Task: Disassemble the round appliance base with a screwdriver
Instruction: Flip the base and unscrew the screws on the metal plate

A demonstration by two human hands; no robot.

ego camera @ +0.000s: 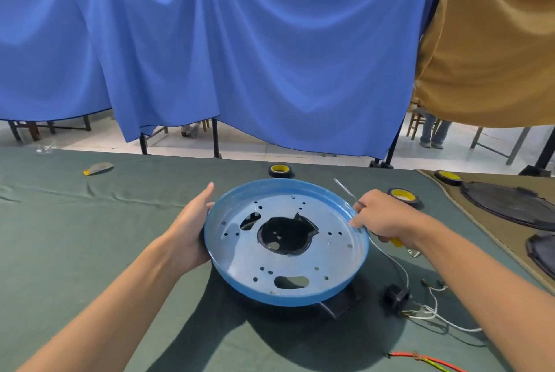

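Note:
The round blue appliance base is lifted and tilted above the green cloth, its hollow side facing me, with several small holes and a dark central opening. My left hand grips its left rim. My right hand presses against the right rim while holding a screwdriver, whose metal shaft points up and away and whose yellow handle end shows below the palm. A black part lies under the base.
A black connector with white wires lies to the right, red and green wires nearer me. Three tape rolls sit behind. Dark round covers rest on the brown cloth at right.

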